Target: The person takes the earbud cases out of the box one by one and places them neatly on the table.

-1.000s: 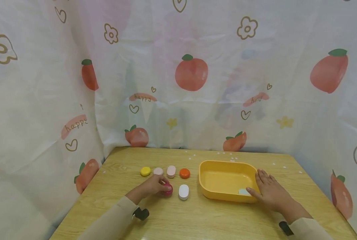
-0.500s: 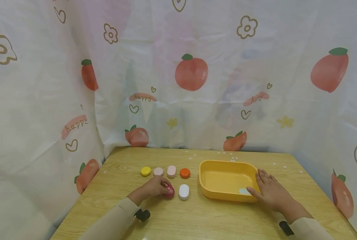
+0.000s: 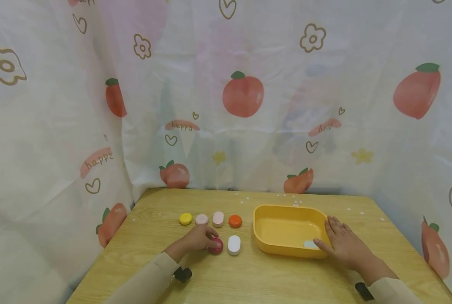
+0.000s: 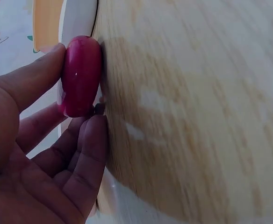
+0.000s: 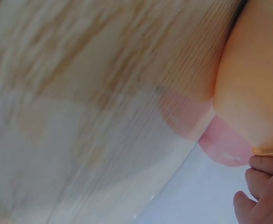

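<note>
In the head view, my left hand (image 3: 199,238) holds a glossy dark-pink round piece (image 3: 216,246) on the table. The left wrist view has the thumb on one side of this pink piece (image 4: 80,77) and fingers on the other. Just right of it stands a white oval piece (image 3: 234,245). My right hand (image 3: 345,245) lies with extended fingers over the right rim of a yellow plastic tub (image 3: 292,250). A pale flat piece (image 3: 309,244) lies inside the tub, partly hidden by the right thumb. In the right wrist view, fingertips (image 5: 265,179) touch the tub's rim.
Behind the left hand, a yellow round piece (image 3: 186,218), a pale pink round one (image 3: 201,219), a pale pink oval one (image 3: 218,219) and an orange round one (image 3: 235,221) form a row. Small white specks dot the wooden table's far side. A printed curtain (image 3: 249,147) surrounds it.
My left hand has shifted slightly right and nearer with the dark-pink piece, bringing it closer to the white oval one. The right hand stays on the tub's rim.
</note>
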`<state>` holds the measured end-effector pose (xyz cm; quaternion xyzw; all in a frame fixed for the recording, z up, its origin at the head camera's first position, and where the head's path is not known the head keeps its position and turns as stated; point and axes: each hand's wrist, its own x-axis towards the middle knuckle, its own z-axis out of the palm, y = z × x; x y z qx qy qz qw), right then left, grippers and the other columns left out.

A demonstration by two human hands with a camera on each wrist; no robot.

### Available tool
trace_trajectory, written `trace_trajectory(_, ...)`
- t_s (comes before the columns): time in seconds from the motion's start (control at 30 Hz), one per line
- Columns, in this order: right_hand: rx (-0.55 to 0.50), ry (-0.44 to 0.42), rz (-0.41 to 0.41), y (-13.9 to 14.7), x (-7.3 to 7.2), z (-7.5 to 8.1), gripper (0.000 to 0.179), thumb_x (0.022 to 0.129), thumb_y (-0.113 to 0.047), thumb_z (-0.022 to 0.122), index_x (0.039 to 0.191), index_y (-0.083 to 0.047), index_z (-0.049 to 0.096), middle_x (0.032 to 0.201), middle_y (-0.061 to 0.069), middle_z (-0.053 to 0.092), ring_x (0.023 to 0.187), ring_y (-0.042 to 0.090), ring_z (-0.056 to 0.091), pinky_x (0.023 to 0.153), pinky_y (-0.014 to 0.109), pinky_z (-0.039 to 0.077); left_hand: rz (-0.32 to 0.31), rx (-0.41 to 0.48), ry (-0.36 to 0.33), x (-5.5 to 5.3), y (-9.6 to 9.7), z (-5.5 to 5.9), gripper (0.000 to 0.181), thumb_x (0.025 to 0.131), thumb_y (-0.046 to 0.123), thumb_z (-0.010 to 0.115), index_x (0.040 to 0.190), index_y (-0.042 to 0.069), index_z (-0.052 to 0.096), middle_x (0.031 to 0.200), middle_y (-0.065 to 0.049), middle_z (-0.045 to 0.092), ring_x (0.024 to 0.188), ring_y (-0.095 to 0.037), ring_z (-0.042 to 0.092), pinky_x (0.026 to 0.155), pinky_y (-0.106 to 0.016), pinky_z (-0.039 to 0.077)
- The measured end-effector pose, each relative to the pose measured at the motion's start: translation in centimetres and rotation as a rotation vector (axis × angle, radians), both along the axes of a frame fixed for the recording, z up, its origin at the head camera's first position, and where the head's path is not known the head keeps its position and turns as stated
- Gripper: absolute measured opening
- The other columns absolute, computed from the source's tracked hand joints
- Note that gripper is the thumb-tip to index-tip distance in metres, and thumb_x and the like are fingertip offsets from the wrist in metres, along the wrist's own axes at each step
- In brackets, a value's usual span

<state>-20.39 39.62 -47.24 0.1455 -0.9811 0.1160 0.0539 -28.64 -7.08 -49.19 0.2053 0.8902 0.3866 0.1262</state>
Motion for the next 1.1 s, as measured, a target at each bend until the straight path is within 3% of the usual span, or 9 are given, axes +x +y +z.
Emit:
trace_trajectory(0.3,0.002,0.006,-0.004,0.2,0.3,0.0,0.088,0.099,-0.055,0.045,0.141,0.021,0.028,0.150,0.038,0.016,0.138,0.053,0.014,0.110,0.064,0.009,0.001,0.019,-0.006,-0.3,0.3,-0.6,0.024,0.081,0.022,0.082,0.097,0.007,0.071,0.080,0.002,0.063,0.069,-0.013,0.057,0.058,-0.028,0.051)
trace_trajectory(0.43,0.017,0.013,-0.008,0.4,0.2,0.1,0.088,0.099,-0.055,0.044,0.141,0.021,0.027,0.150,0.038,0.016,0.138,0.052,0.014,0.110,0.065,0.011,-0.012,0.020,-0.009,-0.6,0.3,-0.4,0.027,0.082,0.024,0.080,0.099,0.005,0.070,0.082,0.001,0.064,0.069,-0.014,0.058,0.058,-0.029,0.052)
trace_trajectory(0.7,0.002,0.013,-0.005,0.6,0.2,0.3,0.088,0.099,-0.055,0.044,0.142,0.021,0.026,0.151,0.037,0.014,0.139,0.052,0.013,0.111,0.062,0.006,-0.018,-0.014,0.056,-1.7,1.3,1.4,0.027,0.086,0.024,0.077,0.103,0.004,0.071,0.085,0.001,0.062,0.073,-0.015,0.057,0.063,-0.029,0.050)
trace_trajectory(0.87,-0.005,0.014,0.001,0.6,0.2,0.2,0.087,0.100,-0.054,0.044,0.142,0.020,0.025,0.152,0.037,0.014,0.139,0.051,0.012,0.112,0.061,0.005,-0.012,0.059,0.035,-2.4,2.6,2.7,0.025,0.088,0.022,0.074,0.106,0.005,0.070,0.089,0.000,0.062,0.073,-0.017,0.059,0.062,-0.030,0.054)
trace_trajectory(1.1,-0.008,0.017,0.010,0.5,0.1,-0.2,0.087,0.099,-0.054,0.045,0.142,0.020,0.026,0.152,0.036,0.016,0.139,0.051,0.013,0.112,0.060,0.006,-0.019,0.154,0.023,-3.3,4.8,4.7,0.021,0.091,0.019,0.071,0.107,0.007,0.069,0.093,-0.003,0.062,0.086,-0.034,0.064,0.066,-0.036,0.057)
